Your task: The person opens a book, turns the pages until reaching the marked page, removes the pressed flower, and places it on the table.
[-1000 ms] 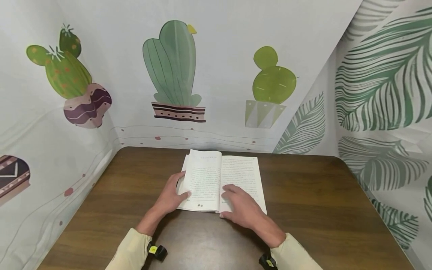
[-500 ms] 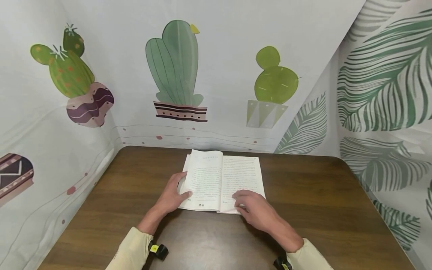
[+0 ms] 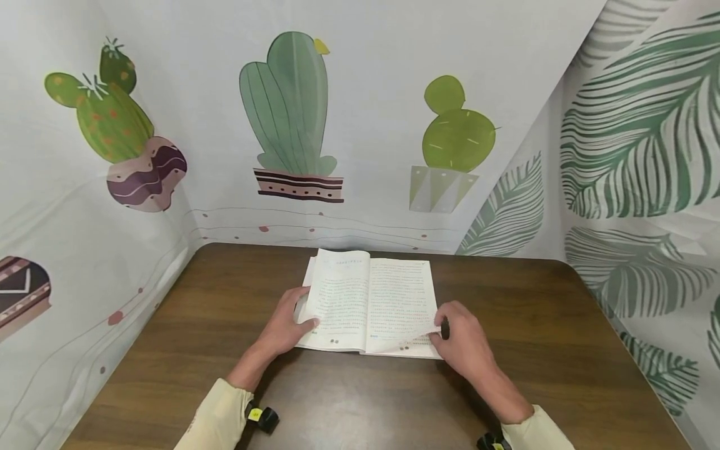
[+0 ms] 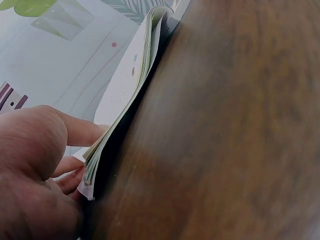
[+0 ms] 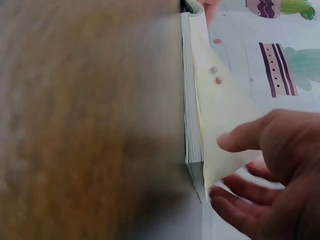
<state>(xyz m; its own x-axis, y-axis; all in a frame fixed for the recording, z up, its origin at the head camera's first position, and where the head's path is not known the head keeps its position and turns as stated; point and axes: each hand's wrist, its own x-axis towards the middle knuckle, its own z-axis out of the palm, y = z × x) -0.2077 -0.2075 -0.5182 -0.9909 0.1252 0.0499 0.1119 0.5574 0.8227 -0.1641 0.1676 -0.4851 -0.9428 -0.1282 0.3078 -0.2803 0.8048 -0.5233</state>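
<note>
An open book with printed text lies on the brown table. My left hand grips its left edge; the left wrist view shows the thumb over a curved stack of pages and the fingers behind it. At the book's right edge, my right hand pinches the lower outer corner of a right-hand page. That page is bent up off the stack, baring a strip of the printed page underneath. In the right wrist view the thumb lies on the near side of the lifted page, the other fingers beyond it.
The wooden table extends on both sides of the book. Close behind its far edge hangs a white cloth printed with cacti; leaf patterns cover the right side. A black wrist device sits by each pale sleeve.
My right hand has moved right across the page to the book's right edge and lifted the page's lower corner. My left hand has stayed at the left edge.
</note>
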